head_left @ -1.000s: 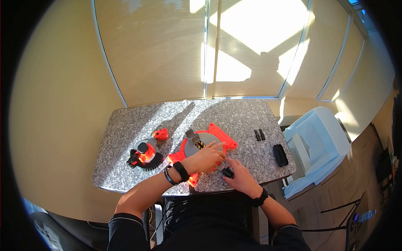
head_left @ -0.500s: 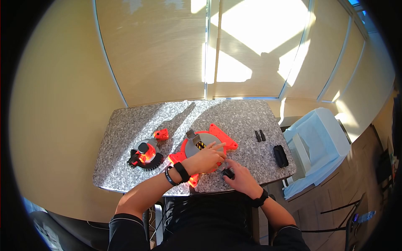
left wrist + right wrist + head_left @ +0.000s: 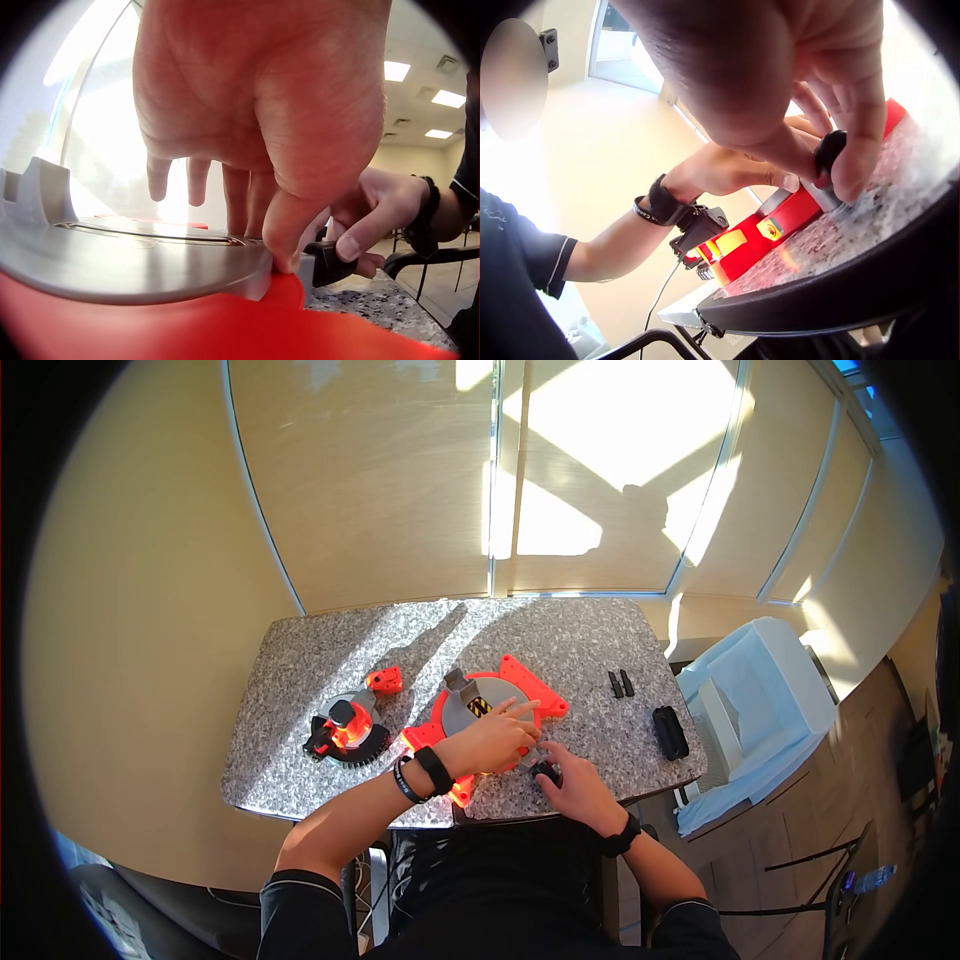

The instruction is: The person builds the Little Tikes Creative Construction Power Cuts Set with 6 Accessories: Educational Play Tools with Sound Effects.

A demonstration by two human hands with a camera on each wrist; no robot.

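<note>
black knob (image 3: 327,267) in pinch of right hand (image 3: 582,793), left hand (image 3: 490,742) spread on red base (image 3: 202,330)

The left hand (image 3: 495,742) covers a part of the red-and-grey base (image 3: 458,712); the right hand (image 3: 580,792) partly hides the black knob (image 3: 546,771). Wristband (image 3: 403,780) letters are (in head view) too small for reading.

Rnd red-&-gray plastic base (image 3: 488,689) sits flat on speckled gray tbl (image 3: 585,635); sm. blk plastic pc (image 3: 328,264) at its near R edge, against gray part.
</note>
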